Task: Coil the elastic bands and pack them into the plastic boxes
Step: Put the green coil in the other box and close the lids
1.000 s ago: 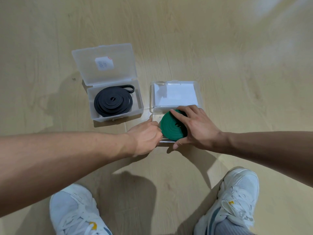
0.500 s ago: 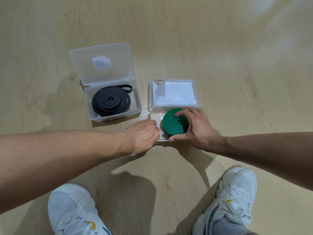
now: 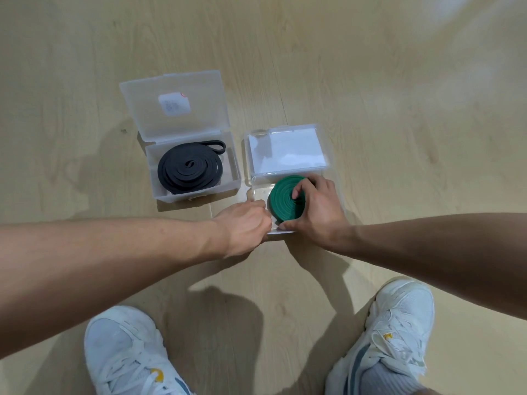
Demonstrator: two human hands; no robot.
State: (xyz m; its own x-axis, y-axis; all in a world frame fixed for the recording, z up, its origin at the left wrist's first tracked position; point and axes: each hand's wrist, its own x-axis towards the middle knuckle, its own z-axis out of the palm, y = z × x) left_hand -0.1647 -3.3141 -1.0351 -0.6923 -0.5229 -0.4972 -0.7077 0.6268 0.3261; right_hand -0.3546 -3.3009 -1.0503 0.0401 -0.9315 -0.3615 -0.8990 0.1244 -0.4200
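The green band (image 3: 285, 199), wound into a tight flat coil, sits in the tray of the right plastic box (image 3: 261, 189), toward its right and near part. The right hand (image 3: 316, 209) holds it: fingers curled over the top of the coil, thumb lying along its near edge by the box's near rim. The left hand (image 3: 245, 223) is just left of the coil, fingers curled down at the near left corner of the same box; whether it grips the rim or only rests on it cannot be told. The two hands are nearly touching.

A strip of bare tray shows left of the coil. The box's lid (image 3: 288, 151) lies open on the far side, with a white sheet under it.

Just beside it on the left, apart by a narrow gap of floor (image 3: 399, 138), is the left plastic box (image 3: 196, 178), lid open, with the black band (image 3: 189, 171) coiled loosely inside, its end loop reaching the far right corner.

Both forearms reach in from the sides, roughly level. Two white shoes (image 3: 125, 354) stand on the near floor, wide bare wood around the boxes.
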